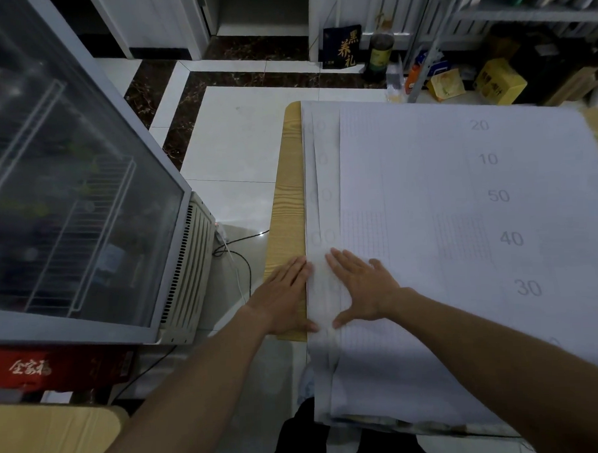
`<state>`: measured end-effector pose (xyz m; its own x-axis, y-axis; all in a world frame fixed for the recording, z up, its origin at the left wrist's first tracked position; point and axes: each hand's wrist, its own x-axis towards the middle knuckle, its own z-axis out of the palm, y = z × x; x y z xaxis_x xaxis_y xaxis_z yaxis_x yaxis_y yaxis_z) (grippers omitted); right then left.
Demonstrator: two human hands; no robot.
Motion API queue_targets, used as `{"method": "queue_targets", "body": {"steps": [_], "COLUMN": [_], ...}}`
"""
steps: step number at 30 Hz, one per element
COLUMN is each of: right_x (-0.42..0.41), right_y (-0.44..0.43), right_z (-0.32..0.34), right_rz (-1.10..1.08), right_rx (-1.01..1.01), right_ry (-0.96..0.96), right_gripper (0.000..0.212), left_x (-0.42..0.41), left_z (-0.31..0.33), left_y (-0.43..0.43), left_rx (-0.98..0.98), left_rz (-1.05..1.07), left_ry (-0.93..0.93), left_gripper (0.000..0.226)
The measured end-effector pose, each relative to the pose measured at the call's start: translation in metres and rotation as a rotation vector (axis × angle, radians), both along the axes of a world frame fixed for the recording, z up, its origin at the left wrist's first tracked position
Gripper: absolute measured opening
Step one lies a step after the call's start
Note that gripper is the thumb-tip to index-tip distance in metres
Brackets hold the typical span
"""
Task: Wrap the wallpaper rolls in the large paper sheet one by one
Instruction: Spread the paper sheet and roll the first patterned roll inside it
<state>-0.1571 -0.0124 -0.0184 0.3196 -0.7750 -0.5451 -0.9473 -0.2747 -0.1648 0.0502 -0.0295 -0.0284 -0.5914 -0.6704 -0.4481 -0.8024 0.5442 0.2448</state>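
Observation:
A large white paper sheet [444, 220] printed with a faint grid and grey numbers covers most of the wooden table [286, 199]. Along its left edge the sheet is folded over into a long narrow band [323, 177] running away from me; whether a roll lies under it I cannot tell. My left hand [283, 292] lies flat on the table's bare wood strip, its fingertips against the band's left edge. My right hand [362, 285] presses flat on the sheet just right of the band, fingers straight. The sheet hangs over the near table edge.
A glass-door fridge [77, 201] stands to the left, with cables [237, 249] on the tiled floor beside it. A red box [40, 367] sits below the fridge. Shelving with yellow boxes [500, 80] and a dark bottle [379, 51] stands beyond the table.

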Motion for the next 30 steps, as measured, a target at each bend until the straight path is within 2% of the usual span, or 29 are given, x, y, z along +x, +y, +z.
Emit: {"method": "queue_targets", "body": {"steps": [4, 30], "right_x": [-0.01, 0.018], "right_y": [0.005, 0.006], "right_z": [-0.006, -0.017], "right_rz": [0.02, 0.071], "right_rx": [0.021, -0.009], "right_ry": [0.071, 0.111], "right_gripper": [0.119, 0.118], "left_x": [-0.002, 0.002], "left_z": [-0.003, -0.008], "left_y": [0.003, 0.001], "left_rx": [-0.024, 0.003], "left_rz": [0.013, -0.043], "left_ry": [-0.024, -0.042], "left_gripper": [0.125, 0.127]}}
